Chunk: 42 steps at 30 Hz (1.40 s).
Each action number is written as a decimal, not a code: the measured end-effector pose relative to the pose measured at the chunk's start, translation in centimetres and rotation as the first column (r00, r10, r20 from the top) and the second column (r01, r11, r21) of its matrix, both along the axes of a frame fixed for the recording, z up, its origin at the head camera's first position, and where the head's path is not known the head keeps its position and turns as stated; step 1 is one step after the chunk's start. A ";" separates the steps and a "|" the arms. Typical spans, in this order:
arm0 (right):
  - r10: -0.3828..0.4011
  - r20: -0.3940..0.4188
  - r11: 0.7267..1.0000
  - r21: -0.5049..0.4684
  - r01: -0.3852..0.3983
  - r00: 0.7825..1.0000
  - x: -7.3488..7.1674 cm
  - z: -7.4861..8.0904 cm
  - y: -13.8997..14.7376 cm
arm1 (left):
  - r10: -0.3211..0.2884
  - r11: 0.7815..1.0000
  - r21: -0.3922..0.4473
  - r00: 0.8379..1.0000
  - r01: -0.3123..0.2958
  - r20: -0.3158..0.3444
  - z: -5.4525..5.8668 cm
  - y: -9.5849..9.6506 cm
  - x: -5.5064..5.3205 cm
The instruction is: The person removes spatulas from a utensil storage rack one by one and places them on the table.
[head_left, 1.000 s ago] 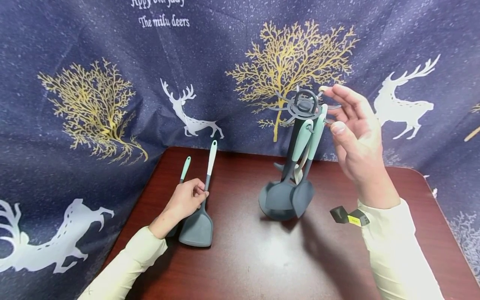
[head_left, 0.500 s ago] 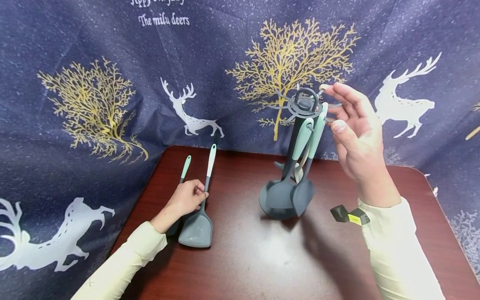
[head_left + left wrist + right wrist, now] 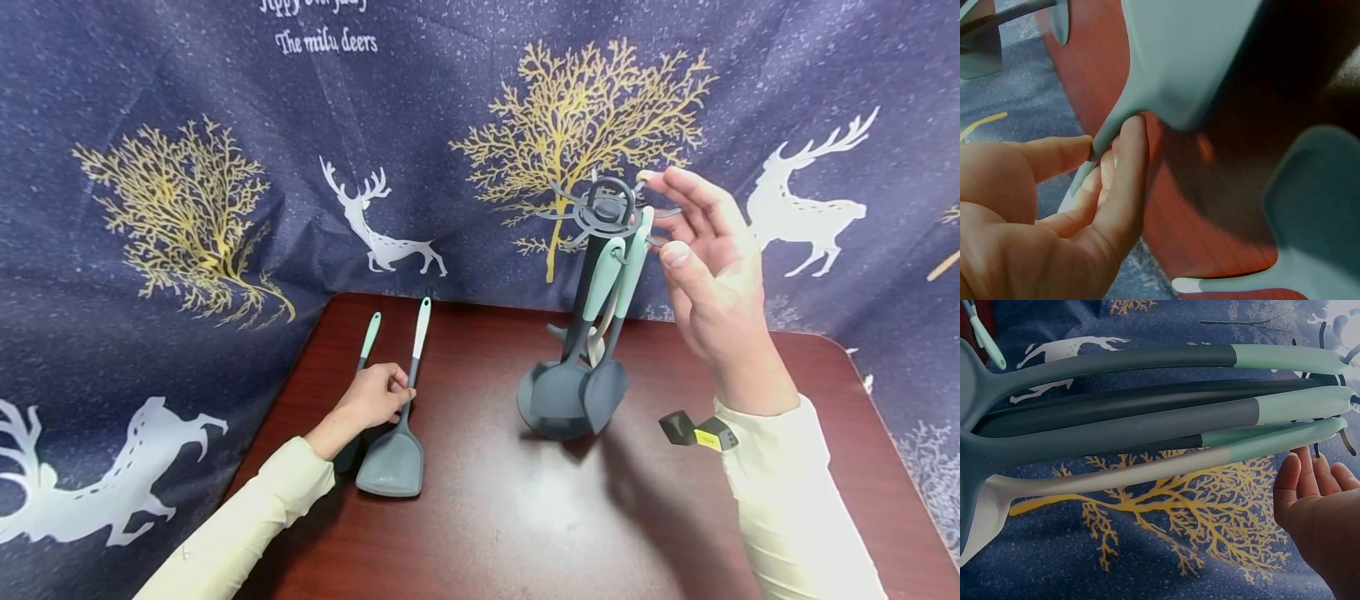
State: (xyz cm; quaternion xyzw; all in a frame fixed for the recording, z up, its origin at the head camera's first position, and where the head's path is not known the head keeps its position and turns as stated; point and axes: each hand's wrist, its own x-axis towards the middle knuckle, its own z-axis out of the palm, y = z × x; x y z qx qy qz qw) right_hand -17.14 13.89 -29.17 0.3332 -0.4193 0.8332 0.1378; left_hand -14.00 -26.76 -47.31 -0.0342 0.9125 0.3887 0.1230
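My left hand pinches the grey neck of a spatula with a pale handle, between thumb and fingers. In the left wrist view its broad grey head lies just beyond the fingertips. Beside it on the left is a second utensil with a green handle, partly hidden by that hand. At a utensil rack with hooks, my right hand is raised, fingers loosely bent and spread, touching or almost touching the hook ends. Several utensils hang there, including a grey ladle and one with a beige shaft.
The reddish-brown wooden table extends under everything. Behind it hangs a dark blue cloth with white deer and golden trees. The rack's dark post stands near the table's back edge.
The spatula and my left hand have shifted slightly toward me, with the handle's end coming down from the back edge. My right hand and the rack have stayed in place.
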 end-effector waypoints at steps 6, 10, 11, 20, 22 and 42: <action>0.001 0.001 1.000 -0.004 -0.001 1.000 0.0 0.0 0.1 | -0.007 1.000 0.000 1.000 0.007 0.025 -0.2 -0.1 -0.2; 0.002 -0.001 1.000 -0.002 -0.002 1.000 0.0 0.0 0.1 | -0.013 1.000 -0.012 0.999 0.013 0.037 -0.4 -0.2 -0.3; 0.003 -0.001 1.000 -0.002 -0.003 1.000 0.0 -0.1 0.1 | -0.008 1.000 -0.015 0.999 0.009 0.043 -0.5 -0.2 -0.3; 0.003 0.001 1.000 -0.002 -0.003 1.000 0.1 -0.1 0.1 | 0.020 1.000 -0.005 0.998 -0.020 0.060 -1.1 -0.6 -0.8; 0.005 0.001 1.000 -0.002 -0.005 1.000 0.2 -0.1 0.1 | 0.022 1.000 -0.007 0.998 -0.021 0.067 -1.2 -0.7 -0.9; 0.004 -0.005 1.000 0.015 -0.004 1.000 0.1 0.0 0.1 | 0.025 0.999 -0.045 0.996 -0.021 0.087 -1.8 -1.2 -1.7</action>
